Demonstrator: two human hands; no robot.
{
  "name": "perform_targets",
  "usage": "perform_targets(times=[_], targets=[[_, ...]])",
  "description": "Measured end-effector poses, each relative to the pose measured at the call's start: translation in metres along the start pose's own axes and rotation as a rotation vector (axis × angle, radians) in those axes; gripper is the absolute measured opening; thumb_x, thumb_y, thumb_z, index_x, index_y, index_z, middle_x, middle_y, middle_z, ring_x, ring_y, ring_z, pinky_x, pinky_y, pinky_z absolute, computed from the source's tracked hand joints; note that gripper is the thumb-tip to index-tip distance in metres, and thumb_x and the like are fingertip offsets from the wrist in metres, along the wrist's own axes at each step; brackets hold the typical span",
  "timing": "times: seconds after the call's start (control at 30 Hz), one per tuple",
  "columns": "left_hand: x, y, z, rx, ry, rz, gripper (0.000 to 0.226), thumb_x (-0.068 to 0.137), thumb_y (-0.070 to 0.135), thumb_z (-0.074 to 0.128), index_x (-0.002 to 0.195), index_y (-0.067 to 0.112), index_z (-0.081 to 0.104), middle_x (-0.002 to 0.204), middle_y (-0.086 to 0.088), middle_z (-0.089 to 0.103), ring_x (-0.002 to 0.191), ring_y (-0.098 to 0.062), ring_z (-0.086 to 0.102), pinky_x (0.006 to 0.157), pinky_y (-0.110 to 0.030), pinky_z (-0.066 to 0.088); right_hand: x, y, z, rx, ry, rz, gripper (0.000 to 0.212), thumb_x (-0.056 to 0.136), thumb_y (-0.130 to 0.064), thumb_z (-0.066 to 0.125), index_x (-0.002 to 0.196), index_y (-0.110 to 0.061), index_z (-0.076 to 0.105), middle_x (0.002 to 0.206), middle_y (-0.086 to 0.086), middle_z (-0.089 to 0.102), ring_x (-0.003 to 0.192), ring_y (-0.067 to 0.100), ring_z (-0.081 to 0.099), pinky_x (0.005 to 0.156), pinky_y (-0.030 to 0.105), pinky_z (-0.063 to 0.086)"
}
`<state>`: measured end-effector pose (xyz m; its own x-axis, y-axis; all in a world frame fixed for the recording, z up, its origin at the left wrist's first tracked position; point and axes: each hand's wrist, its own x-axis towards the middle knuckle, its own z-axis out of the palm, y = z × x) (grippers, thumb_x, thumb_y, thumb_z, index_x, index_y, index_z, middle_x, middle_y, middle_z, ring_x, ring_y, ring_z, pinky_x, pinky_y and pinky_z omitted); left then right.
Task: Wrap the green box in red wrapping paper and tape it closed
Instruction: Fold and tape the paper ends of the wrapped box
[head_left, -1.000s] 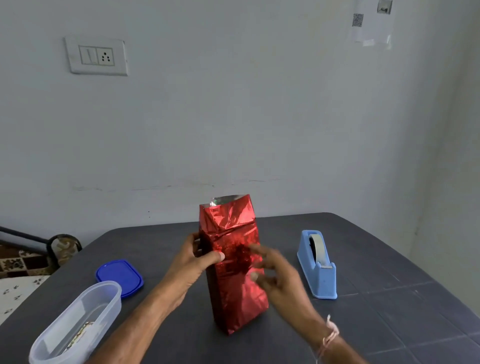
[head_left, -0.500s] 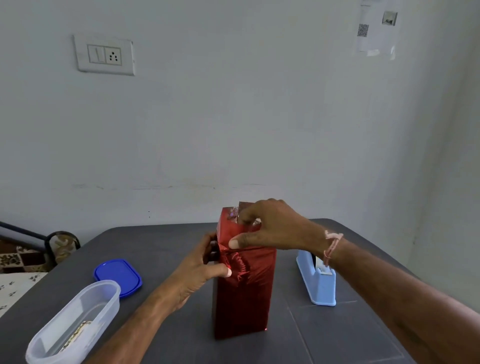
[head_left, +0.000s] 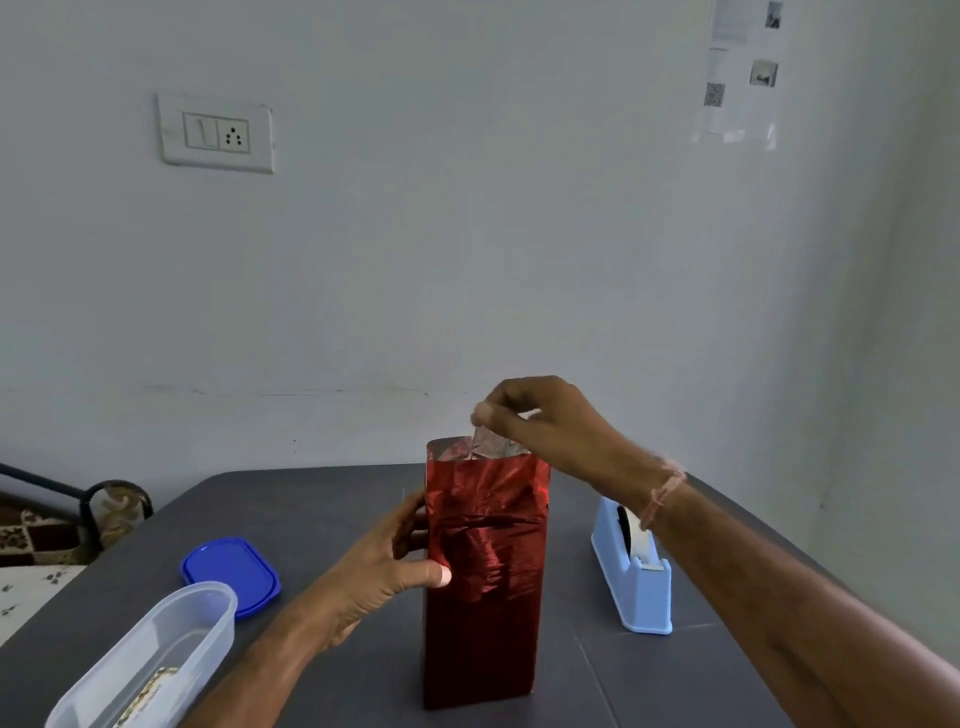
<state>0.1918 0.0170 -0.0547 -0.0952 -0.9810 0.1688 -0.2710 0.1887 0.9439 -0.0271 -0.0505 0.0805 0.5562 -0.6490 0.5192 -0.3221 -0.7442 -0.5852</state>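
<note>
Head view: at the middle of the dark table (head_left: 675, 675), upright on its short end, the red-wrapped box (head_left: 483, 597), paper open at the top with silver lining showing. Gripped at mid height by the left hand (head_left: 384, 577), thumb pressed on the near face, fingers round the left side; pinched just above the top rim between thumb and fingertips of the right hand (head_left: 545, 421), a silvery paper flap (head_left: 485, 444). To the right and apart, a light blue tape dispenser (head_left: 634, 577); to the left, a blue lid (head_left: 228, 571), and nearer, a clear plastic container (head_left: 150, 654).
</note>
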Motion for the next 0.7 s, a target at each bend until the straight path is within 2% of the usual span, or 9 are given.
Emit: perform_targets(times=[0.1, 0.2, 0.3, 0.37, 0.43, 0.5, 0.53, 0.6, 0.7], targets=[[0.000, -0.004, -0.002, -0.003, 0.036, -0.002, 0.094, 0.071, 0.021, 0.085, 0.148, 0.051, 0.039, 0.136, 0.008, 0.063, 0.127, -0.008, 0.060, 0.108, -0.043, 0.051, -0.018, 0.021, -0.007, 0.019, -0.033, 0.020, 0.018, 0.095, -0.046, 0.067, 0.107, -0.034, 0.073, 0.115, -0.016, 0.071, 0.116, 0.003, 0.061, 0.090, 0.030, 0.053], [-0.001, -0.005, 0.000, 0.018, 0.028, 0.001, 0.100, 0.068, 0.025, 0.086, 0.149, 0.053, 0.034, 0.138, 0.010, 0.060, 0.127, -0.006, 0.058, 0.106, -0.039, 0.052, -0.038, 0.042, -0.014, 0.058, -0.019, 0.050, 0.034, 0.091, -0.043, 0.072, 0.124, -0.043, 0.066, 0.139, -0.017, 0.053, 0.132, -0.003, 0.046, 0.092, 0.022, 0.050], [-0.001, -0.002, -0.001, 0.011, 0.019, 0.008, 0.099, 0.068, 0.026, 0.087, 0.149, 0.049, 0.035, 0.138, 0.008, 0.060, 0.127, -0.006, 0.059, 0.103, -0.036, 0.053, -0.050, 0.053, -0.020, -0.034, 0.020, 0.054, 0.052, 0.088, -0.045, 0.074, 0.136, -0.047, 0.056, 0.148, -0.015, 0.043, 0.141, 0.001, 0.038, 0.111, 0.036, 0.041], [0.001, 0.002, -0.001, 0.000, 0.039, 0.022, 0.105, 0.065, 0.034, 0.090, 0.151, 0.046, 0.031, 0.138, 0.007, 0.060, 0.126, -0.007, 0.060, 0.106, -0.037, 0.052, -0.059, 0.063, -0.011, 0.040, 0.065, 0.109, 0.073, 0.082, -0.048, 0.078, 0.146, -0.044, 0.044, 0.149, -0.013, 0.041, 0.138, 0.006, 0.042, 0.107, 0.040, 0.049], [0.005, 0.006, 0.000, -0.005, 0.071, 0.043, 0.111, 0.061, 0.040, 0.093, 0.152, 0.046, 0.028, 0.136, 0.008, 0.063, 0.123, -0.005, 0.062, 0.101, -0.032, 0.053, -0.071, 0.075, 0.009, 0.231, 0.093, 0.222, 0.103, 0.070, -0.053, 0.085, 0.154, -0.039, 0.027, 0.150, -0.008, 0.041, 0.135, 0.008, 0.047, 0.099, 0.039, 0.057], [0.010, 0.011, 0.001, 0.007, 0.072, 0.071, 0.109, 0.064, 0.038, 0.094, 0.151, 0.047, 0.029, 0.136, 0.010, 0.063, 0.122, -0.003, 0.062, 0.094, -0.025, 0.053, -0.083, 0.091, 0.032, 0.373, 0.045, 0.291, 0.124, 0.061, -0.058, 0.091, 0.158, -0.041, 0.014, 0.150, -0.007, 0.045, 0.136, 0.007, 0.047, 0.104, 0.042, 0.054], [0.012, 0.013, 0.002, 0.016, 0.061, 0.081, 0.107, 0.065, 0.037, 0.094, 0.150, 0.047, 0.030, 0.138, 0.010, 0.062, 0.124, -0.003, 0.061, 0.095, -0.025, 0.053, -0.088, 0.097, 0.042, 0.429, -0.001, 0.308, 0.126, 0.062, -0.056, 0.092, 0.158, -0.042, 0.012, 0.148, -0.008, 0.051, 0.136, 0.006, 0.049, 0.107, 0.043, 0.051], [0.013, 0.016, 0.000, 0.043, 0.041, 0.085, 0.106, 0.066, 0.038, 0.094, 0.150, 0.048, 0.030, 0.140, 0.011, 0.060, 0.128, -0.005, 0.059, 0.103, -0.030, 0.051, -0.093, 0.105, 0.056, 0.509, -0.059, 0.299, 0.117, 0.071, -0.041, 0.092, 0.158, -0.041, 0.014, 0.140, -0.007, 0.061, 0.133, 0.009, 0.054, 0.109, 0.045, 0.049], [0.011, 0.020, -0.001, 0.073, 0.031, 0.081, 0.110, 0.069, 0.034, 0.094, 0.153, 0.046, 0.024, 0.145, 0.010, 0.054, 0.128, -0.001, 0.057, 0.109, -0.031, 0.047, -0.093, 0.108, 0.065, 0.553, -0.042, 0.293, 0.105, 0.076, -0.028, 0.091, 0.155, -0.039, 0.023, 0.135, -0.001, 0.065, 0.128, 0.015, 0.060, 0.106, 0.043, 0.052]])
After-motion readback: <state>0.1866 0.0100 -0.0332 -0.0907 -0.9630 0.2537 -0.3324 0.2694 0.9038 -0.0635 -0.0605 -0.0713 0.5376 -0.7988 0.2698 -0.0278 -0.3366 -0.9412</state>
